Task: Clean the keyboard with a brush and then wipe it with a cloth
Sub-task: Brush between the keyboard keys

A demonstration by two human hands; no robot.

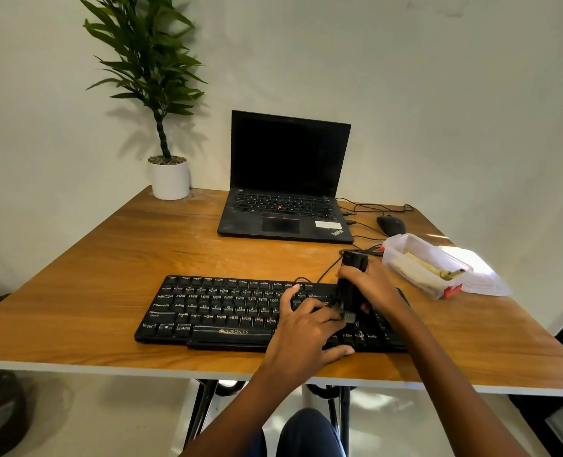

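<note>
Wooden table (108, 258) bears keyboard (220, 308), laptop (283, 212), mouse (390, 225), potted plant (169, 179), plastic container (418, 262).

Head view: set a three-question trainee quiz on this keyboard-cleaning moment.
1. True or false: the right hand grips the brush upright, bristles down on the keyboard.
2. Pick one. The left hand: A) grips the brush too; B) rests on the keys with its fingers spread; C) is out of view.
3. Fill in: the potted plant stands at the table's far ____ corner.

Key: 1 true; 2 B; 3 left.
</note>
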